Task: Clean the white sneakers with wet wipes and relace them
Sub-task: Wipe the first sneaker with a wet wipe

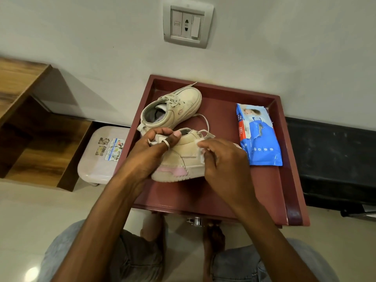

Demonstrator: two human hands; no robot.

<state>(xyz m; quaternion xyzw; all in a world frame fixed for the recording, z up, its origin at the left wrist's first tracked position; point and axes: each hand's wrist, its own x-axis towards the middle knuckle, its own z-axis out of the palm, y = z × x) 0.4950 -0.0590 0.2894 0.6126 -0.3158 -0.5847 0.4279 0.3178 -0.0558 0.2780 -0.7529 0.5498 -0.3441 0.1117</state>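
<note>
Far left of the desk (223,192) there's a wooden shelf (30,110), and tucked right against the desk's left edge is a pale plastic stool (101,155) with cartoon stickers on top. The desk itself is a dark red thing with a raised rim, pushed up to the wall.

On the desk's back-left part sits the far sneaker (173,108), upright, laced, toe pointing toward the wall, with something grey stuffed inside. Just in front of it, around the desk's middle, is the near sneaker (179,157), heel to the left, its side facing the camera, pink patch low by the sole.

The left grip (146,151) is curled round that near sneaker's heel. The thumb, which has a ring (166,143) on it, lies over the heel tab, and the fingers are hooked in from the back. A loose lace (204,121) loops up out of the shoe toward the far one.

The right grip (225,161) covers the toe half and is pinching a small white wipe (200,148), pressed onto the sneaker's side. Can't see the toe at all, it's hidden under the hand.

Straight up the wall above the desk there's a socket plate (187,25).

On the desk's right side a blue pack (259,135) of wipes lies flat, close to the right grip but not touching it, and its top looks torn open. Right of the desk, along the wall, runs something low and black (329,159). No idea what it is.

Below the desk's front edge you get jeans-clad knees and bare feet on a pale floor.
</note>
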